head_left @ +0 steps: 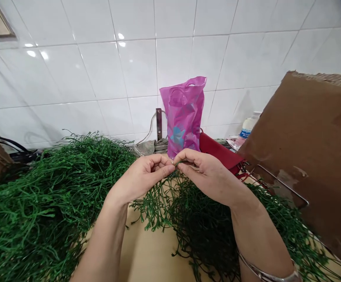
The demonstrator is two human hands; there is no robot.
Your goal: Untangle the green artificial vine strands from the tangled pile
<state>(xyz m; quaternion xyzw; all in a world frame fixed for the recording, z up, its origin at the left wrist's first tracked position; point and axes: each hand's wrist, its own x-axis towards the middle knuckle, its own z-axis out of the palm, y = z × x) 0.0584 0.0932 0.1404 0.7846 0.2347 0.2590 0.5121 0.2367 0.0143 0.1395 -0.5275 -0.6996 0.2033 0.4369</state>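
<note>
Head view has the left hand [143, 172] and right hand [211, 174] just beside each other above the tabletop [147, 250], fingers [186, 154] pinching green strands [155, 209] narrowly, probably for fine control.

Workshop-like room: heaped green stems [49, 196], tiled wall [176, 55]

Narrow lane on the desk [147, 252]
Green stems [49, 196] flank it; a purple bag [185, 117] stands behind, cardboard [314, 149] blocks the right.
</note>
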